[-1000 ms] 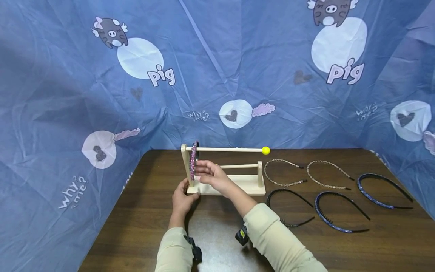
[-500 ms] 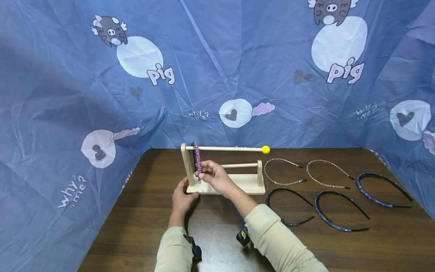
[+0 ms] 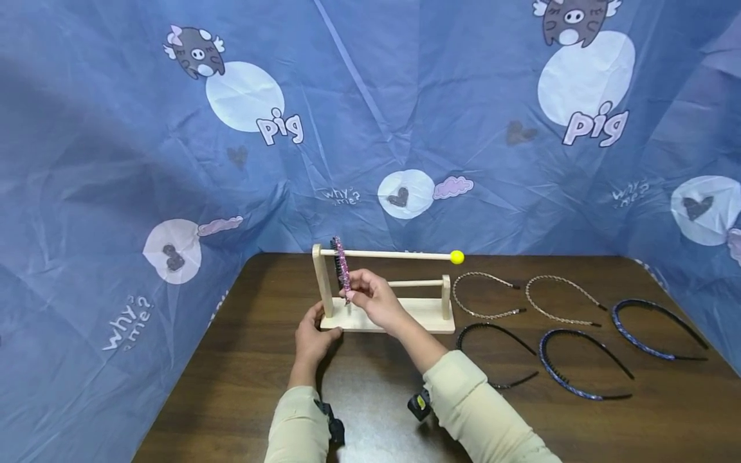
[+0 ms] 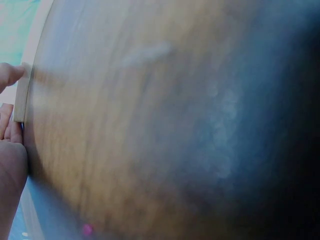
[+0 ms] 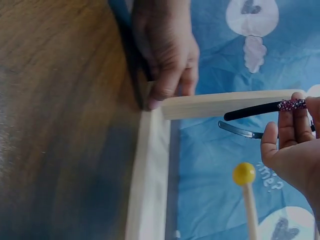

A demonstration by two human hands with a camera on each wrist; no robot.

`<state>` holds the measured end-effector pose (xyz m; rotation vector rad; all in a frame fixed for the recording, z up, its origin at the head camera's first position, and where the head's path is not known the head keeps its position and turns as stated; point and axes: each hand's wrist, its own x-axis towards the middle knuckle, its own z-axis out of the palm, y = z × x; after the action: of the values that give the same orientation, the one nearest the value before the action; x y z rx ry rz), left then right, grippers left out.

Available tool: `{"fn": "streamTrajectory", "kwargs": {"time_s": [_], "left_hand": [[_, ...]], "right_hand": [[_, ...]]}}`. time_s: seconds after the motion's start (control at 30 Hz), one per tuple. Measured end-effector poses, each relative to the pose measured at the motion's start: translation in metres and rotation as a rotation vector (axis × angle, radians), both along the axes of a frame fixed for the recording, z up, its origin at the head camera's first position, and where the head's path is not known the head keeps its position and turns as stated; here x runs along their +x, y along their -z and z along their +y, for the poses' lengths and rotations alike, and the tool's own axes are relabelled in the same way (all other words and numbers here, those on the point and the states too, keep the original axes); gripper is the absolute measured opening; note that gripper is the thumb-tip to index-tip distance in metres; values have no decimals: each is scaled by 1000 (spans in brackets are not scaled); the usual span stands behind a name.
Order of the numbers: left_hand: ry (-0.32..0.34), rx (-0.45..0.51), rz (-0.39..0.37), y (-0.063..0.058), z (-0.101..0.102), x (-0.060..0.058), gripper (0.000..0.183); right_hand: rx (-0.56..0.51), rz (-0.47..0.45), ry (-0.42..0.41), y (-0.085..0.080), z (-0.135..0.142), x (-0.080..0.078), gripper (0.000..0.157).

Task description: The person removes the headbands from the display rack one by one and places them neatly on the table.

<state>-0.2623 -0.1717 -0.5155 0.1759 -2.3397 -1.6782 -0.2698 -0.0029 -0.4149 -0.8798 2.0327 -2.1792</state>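
Observation:
A wooden stand [image 3: 399,315] with two horizontal rods sits on the table. Over the left end of its upper rod hangs a pink glittery headband [image 3: 343,270] with black inner teeth, leaning slightly. My right hand [image 3: 379,302] pinches this headband near its lower part; the right wrist view shows the glitter section [image 5: 291,104] between thumb and fingers, with black ends sticking out. Down at the base's front left corner, my left hand [image 3: 314,341] grips the wood, thumb on the front edge. In the left wrist view only part of the left hand [image 4: 11,160] shows, at the base's edge.
Right of the stand lie two gold braided headbands [image 3: 489,316], a black headband [image 3: 486,324] and two blue headbands [image 3: 570,388]. The upper rod ends in a yellow ball [image 3: 457,257] on the right. A blue printed cloth [image 3: 347,128] surrounds the brown table [image 3: 231,399].
The fingers of my right hand, earlier straight beside the pink headband, have closed on it. The headband has turned and shifted slightly right along the rod. My left hand stays at the base.

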Motion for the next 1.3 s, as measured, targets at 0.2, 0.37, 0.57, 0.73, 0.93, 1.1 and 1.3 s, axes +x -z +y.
{"fn": "streamTrajectory", "kwargs": {"time_s": [0.2,0.37,0.57,0.73,0.93,1.1,1.3], "left_hand": [[1,-9,-4,0,4,-2,67],[-5,3,1,1,3,-3,66],[-5,-6,-7,2,4,-1,67],[-8,-2,-10,2,5,0,66],[-9,0,-19,1,3,-1,67],[-19,-11,-20,-1,1,-1,67],[-22,-32,-29,-1,0,-1,67]], "right_hand": [[-90,2,47,-7,14,0,24],[-117,-2,68,-13,22,1,26],[-123,-2,87,-17,31,3,25],[-117,35,114,-19,39,6,25],[-136,56,143,-23,47,10,25],[-174,60,154,-25,53,12,25],[-254,47,189,-28,64,13,23]]}}
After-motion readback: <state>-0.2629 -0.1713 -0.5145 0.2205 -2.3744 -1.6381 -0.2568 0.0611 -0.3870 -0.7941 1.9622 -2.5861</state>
